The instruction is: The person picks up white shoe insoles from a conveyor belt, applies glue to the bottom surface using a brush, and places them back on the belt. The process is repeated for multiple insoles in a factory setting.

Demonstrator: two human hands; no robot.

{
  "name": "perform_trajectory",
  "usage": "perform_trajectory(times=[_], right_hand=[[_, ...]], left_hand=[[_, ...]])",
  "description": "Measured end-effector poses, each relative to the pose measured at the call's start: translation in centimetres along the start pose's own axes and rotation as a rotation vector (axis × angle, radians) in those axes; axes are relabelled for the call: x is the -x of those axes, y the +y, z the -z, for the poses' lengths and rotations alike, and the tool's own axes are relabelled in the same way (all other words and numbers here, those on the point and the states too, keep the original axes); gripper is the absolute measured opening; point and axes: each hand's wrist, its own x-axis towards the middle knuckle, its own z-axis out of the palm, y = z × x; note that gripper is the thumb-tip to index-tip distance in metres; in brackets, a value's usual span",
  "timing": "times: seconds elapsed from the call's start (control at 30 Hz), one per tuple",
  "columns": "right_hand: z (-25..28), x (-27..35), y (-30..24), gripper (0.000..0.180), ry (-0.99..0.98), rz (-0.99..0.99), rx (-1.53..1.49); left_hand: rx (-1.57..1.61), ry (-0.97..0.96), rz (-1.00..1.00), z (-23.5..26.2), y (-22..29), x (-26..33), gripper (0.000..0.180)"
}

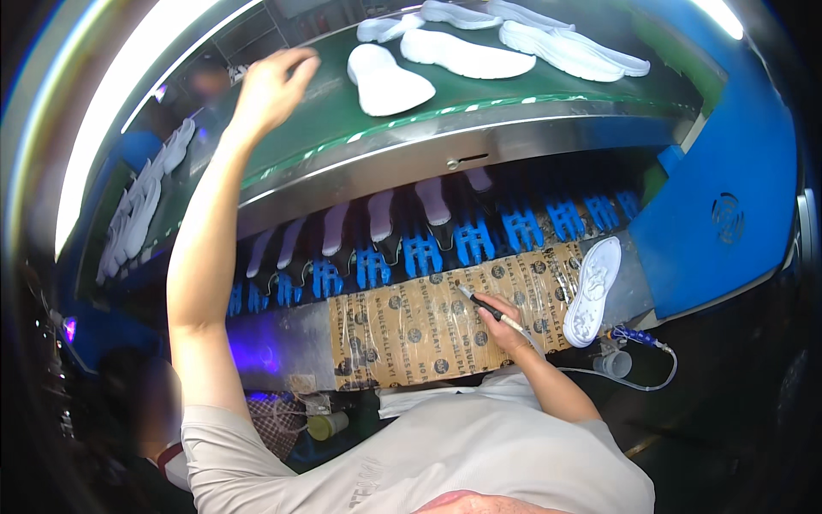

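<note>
Green belt [327, 98] beyond a metal ledge [295, 338]

Steel panelling [385, 158] edges the belt's near side, and a blue housing [741, 163] bounds the right end. Between panelling and ledge runs a dark slot lined with blue clamps [421, 254], purple pieces [432, 201] behind them; the clamps stand close to the ledge's far edge. Grey metal shows at the ledge's left end, giving some room sideways.

Brown sheeting [407, 330] covers the ledge's middle, printed with repeated dark capitals and round emblems under shiny film. Faint lettering also crosses the shirt [471, 433].

White soles [467, 56] lie across the belt's far right, smooth and curved, some overlapping. One more sole [592, 291] lies lengthwise on the ledge's right, its near end knobbly.

The left hand [276, 84] hovers over the belt, left of the nearest sole [387, 83], thumb and fingers parted. The right hand [507, 325] grips a black-handled pen tool [490, 307], tip above the sheeting; whether it touches, I cannot tell.
</note>
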Motion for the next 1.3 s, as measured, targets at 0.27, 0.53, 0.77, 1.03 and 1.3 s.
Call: perform_trajectory(times=[0.27, 0.53, 0.77, 1.03, 1.3], right_hand=[[0.4, 0.4, 0.4, 0.031, 0.051, 0.033, -0.105], [0.9, 0.3, 0.1, 0.032, 0.038, 0.035, -0.145], [0.4, -0.2, -1.1, 0.029, -0.023, 0.005, -0.139], [-0.2, 0.5, 1.3, 0.031, -0.029, -0.107, -0.119], [-0.3, 0.8, 2.2, 0.034, 0.005, -0.127, -0.087]], left_hand=[[0.266, -0.358, 0.067, -13.4, 3.8, -16.1, 0.059], [0.519, -0.253, 0.291, -13.8, -0.8, -13.7, 0.058], [-0.639, -0.232, 0.53, 0.6, -15.1, 3.8, 0.058], [-0.726, -0.061, 1.515, 14.9, -21.1, 24.4, 0.071], [-0.768, -0.183, 1.438, 19.9, -36.0, 34.5, 0.083]])
